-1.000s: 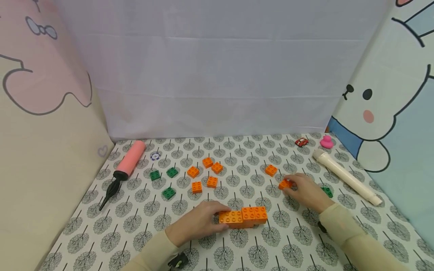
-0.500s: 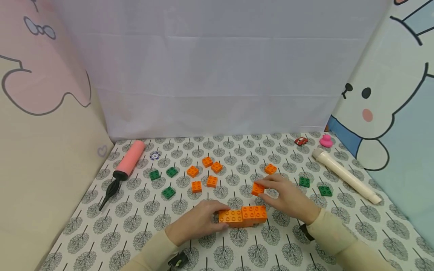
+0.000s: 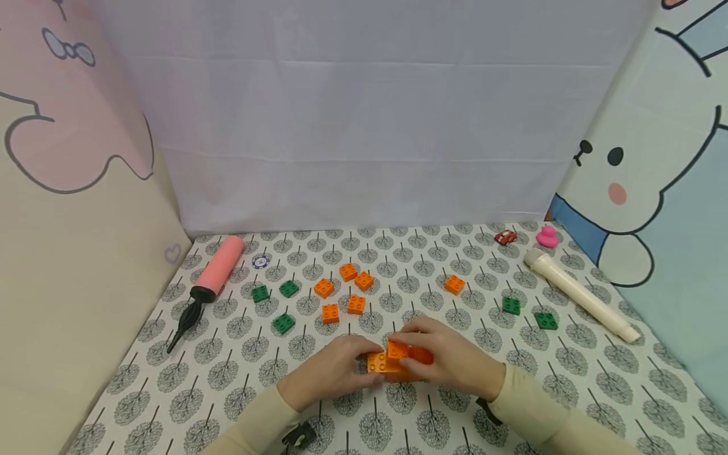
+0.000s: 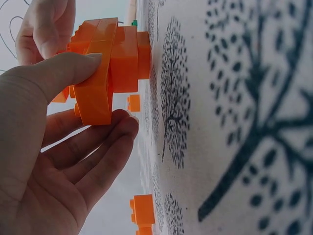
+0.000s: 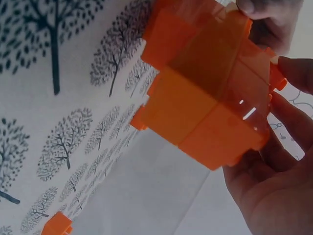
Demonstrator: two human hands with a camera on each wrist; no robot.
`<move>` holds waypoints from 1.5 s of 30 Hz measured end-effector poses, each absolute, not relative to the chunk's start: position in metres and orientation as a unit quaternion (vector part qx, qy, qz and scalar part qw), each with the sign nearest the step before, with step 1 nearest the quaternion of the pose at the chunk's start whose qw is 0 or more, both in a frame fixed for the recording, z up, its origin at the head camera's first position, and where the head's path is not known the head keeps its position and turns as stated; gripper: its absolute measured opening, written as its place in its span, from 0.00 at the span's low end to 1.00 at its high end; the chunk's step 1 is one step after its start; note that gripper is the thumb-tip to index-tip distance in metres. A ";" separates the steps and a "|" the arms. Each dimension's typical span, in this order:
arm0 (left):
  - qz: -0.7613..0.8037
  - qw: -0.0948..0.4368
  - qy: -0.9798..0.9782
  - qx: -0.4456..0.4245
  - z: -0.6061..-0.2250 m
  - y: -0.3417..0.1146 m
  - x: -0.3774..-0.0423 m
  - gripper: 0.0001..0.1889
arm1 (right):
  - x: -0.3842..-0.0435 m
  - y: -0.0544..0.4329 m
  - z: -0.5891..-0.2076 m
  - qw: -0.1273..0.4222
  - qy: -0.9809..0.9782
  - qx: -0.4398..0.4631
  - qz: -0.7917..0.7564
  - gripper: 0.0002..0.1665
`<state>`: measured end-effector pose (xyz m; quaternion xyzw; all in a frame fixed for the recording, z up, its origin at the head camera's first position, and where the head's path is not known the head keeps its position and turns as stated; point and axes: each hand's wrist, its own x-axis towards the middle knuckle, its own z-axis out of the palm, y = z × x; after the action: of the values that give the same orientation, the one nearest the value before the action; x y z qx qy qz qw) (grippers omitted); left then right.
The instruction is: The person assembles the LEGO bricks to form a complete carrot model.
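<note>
Toward the front of the table stands a stepped structure of joined orange toy bricks [image 3: 376,363], seen larger in the left wrist view as stacked bricks [image 4: 124,61]. My left hand [image 3: 330,370] grips its left end, thumb on the near side and fingers behind. Over the middle of the structure, my right hand [image 3: 452,357] pinches a small orange brick [image 3: 397,349] between thumb and fingers, right at the studs. The right part of the structure is mostly hidden behind the right hand; the right wrist view shows its end [image 5: 195,110] beneath those fingers.
Several loose orange bricks [image 3: 356,304] lie behind the structure, another orange brick [image 3: 454,284] farther right. Green bricks [image 3: 283,323] lie left and right. Around them are a pink hand pump [image 3: 220,266], a chip [image 3: 260,261], a white tube [image 3: 580,295], a red toy car [image 3: 505,237] and a pink duck [image 3: 548,237].
My right hand has carried the small orange brick leftward and toward me, from the table's right side onto the structure. Two green bricks at right are uncovered. The left hand keeps its place.
</note>
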<state>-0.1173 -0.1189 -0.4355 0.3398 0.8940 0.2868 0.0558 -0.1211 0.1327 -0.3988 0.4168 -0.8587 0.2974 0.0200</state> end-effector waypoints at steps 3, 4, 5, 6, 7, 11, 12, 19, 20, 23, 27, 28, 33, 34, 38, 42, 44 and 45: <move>0.293 0.055 0.890 0.345 -0.435 -0.119 -0.117 0.19 | -0.118 0.131 -0.402 0.013 -0.861 0.415 0.293 0.25; 0.293 0.053 0.889 0.347 -0.435 -0.119 -0.117 0.19 | -0.118 0.131 -0.403 0.014 -0.861 0.417 0.292 0.25; 0.293 0.050 0.889 0.350 -0.435 -0.119 -0.117 0.18 | -0.118 0.131 -0.404 0.017 -0.861 0.418 0.288 0.25; 0.293 0.047 0.888 0.352 -0.436 -0.119 -0.117 0.18 | -0.118 0.131 -0.405 0.020 -0.861 0.421 0.285 0.24; 0.293 0.046 0.888 0.353 -0.436 -0.119 -0.117 0.18 | -0.118 0.130 -0.405 0.025 -0.860 0.424 0.282 0.24; 0.295 0.042 0.886 0.355 -0.437 -0.119 -0.118 0.18 | -0.119 0.130 -0.408 0.035 -0.858 0.432 0.277 0.24; 0.296 0.044 0.886 0.354 -0.438 -0.119 -0.119 0.18 | -0.119 0.130 -0.408 0.034 -0.858 0.432 0.276 0.24; 0.301 0.049 0.885 0.351 -0.439 -0.120 -0.119 0.18 | -0.118 0.131 -0.407 -0.001 -0.861 0.420 0.285 0.24; 0.301 0.050 0.885 0.351 -0.439 -0.120 -0.119 0.18 | -0.118 0.131 -0.407 -0.006 -0.862 0.418 0.288 0.24; 0.301 0.049 0.886 0.350 -0.439 -0.120 -0.119 0.18 | -0.119 0.131 -0.407 -0.016 -0.864 0.412 0.289 0.24; 0.300 0.052 0.886 0.348 -0.439 -0.119 -0.119 0.18 | -0.120 0.130 -0.407 -0.024 -0.867 0.409 0.283 0.24; 0.300 0.053 0.887 0.348 -0.439 -0.119 -0.119 0.18 | -0.120 0.130 -0.407 -0.026 -0.867 0.409 0.283 0.24; 0.296 0.053 0.889 0.346 -0.437 -0.119 -0.119 0.18 | -0.123 0.130 -0.408 -0.035 -0.866 0.405 0.291 0.25; 0.294 0.053 0.889 0.347 -0.437 -0.119 -0.119 0.18 | -0.123 0.130 -0.408 -0.035 -0.866 0.405 0.293 0.25; 0.292 0.051 0.890 0.347 -0.436 -0.119 -0.120 0.18 | -0.123 0.129 -0.409 -0.036 -0.865 0.403 0.297 0.25; 0.293 0.057 0.890 0.345 -0.437 -0.120 -0.119 0.18 | -0.123 0.130 -0.411 -0.030 -0.866 0.408 0.288 0.25; 0.294 0.059 0.889 0.346 -0.437 -0.120 -0.119 0.19 | -0.122 0.131 -0.411 -0.026 -0.867 0.412 0.279 0.24; 0.294 0.059 0.889 0.347 -0.437 -0.120 -0.119 0.19 | -0.121 0.132 -0.411 -0.024 -0.868 0.413 0.275 0.25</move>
<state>-0.1192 -0.1201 -0.4371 0.3473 0.8885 0.2940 0.0591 -0.1215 0.1316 -0.4111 0.4133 -0.8677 0.2753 -0.0236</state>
